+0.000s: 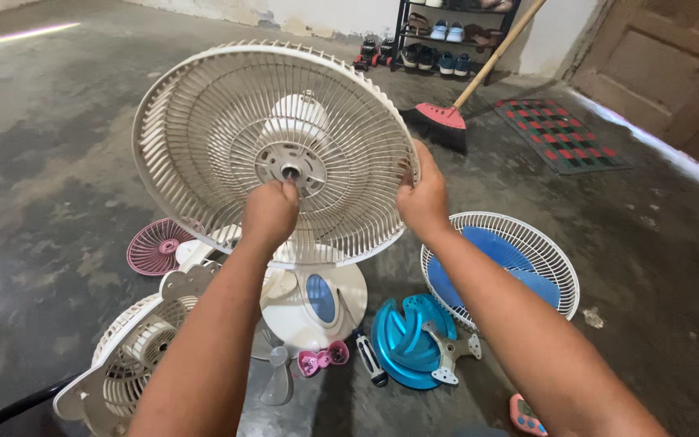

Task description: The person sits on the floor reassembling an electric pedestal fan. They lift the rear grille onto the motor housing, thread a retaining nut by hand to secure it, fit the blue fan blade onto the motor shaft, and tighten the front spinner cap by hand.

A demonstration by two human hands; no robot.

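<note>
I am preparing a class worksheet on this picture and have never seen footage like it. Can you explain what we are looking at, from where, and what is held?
The single picture comes from a camera worn on a person's head, looking down at their own bare arms. The left hand pinches the hub of a round white plastic fan grille; the right hand grips its rim. Below, on the grey concrete floor, lie a white fan base, a blue fan blade, a white wire guard, a small pink grille and a red broom.
</note>
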